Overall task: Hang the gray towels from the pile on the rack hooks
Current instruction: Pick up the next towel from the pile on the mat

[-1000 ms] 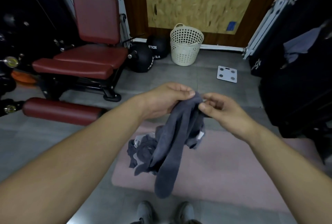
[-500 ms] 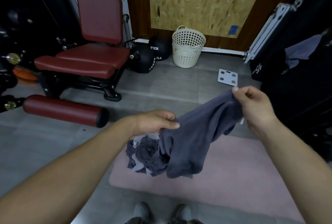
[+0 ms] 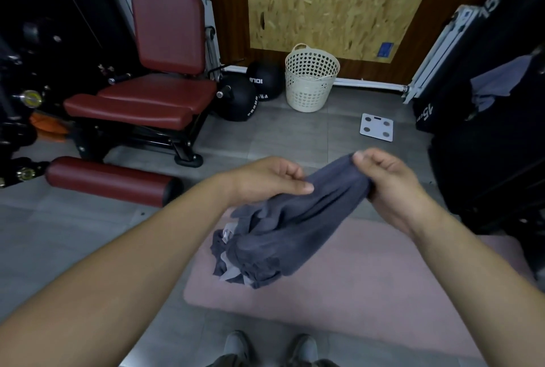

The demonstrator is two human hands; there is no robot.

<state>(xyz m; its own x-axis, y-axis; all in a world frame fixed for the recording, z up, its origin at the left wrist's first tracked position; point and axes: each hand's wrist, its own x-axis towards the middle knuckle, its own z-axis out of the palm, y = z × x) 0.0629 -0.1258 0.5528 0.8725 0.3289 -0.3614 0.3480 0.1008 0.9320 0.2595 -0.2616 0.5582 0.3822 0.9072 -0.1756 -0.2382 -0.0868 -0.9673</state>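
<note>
Head view: both hands are up in front with a gray towel (image 3: pixel 309 219) strung between them. The left hand (image 3: pixel 271 181) pinches one bunched edge and the right hand (image 3: pixel 386 181) curls round the other end. The cloth sags over the pile (image 3: pixel 225 251) on the pink mat (image 3: pixel 368 284). Far right, another gray cloth (image 3: pixel 495 83) hangs on the dark rack (image 3: pixel 501 154).

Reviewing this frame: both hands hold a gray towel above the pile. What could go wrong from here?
The gray towel is bunched between the left hand and right hand, so it may slip or hang crumpled. Its loose end hangs over the pile and might drag another towel up. The rack is dark; no hook shows.
</note>
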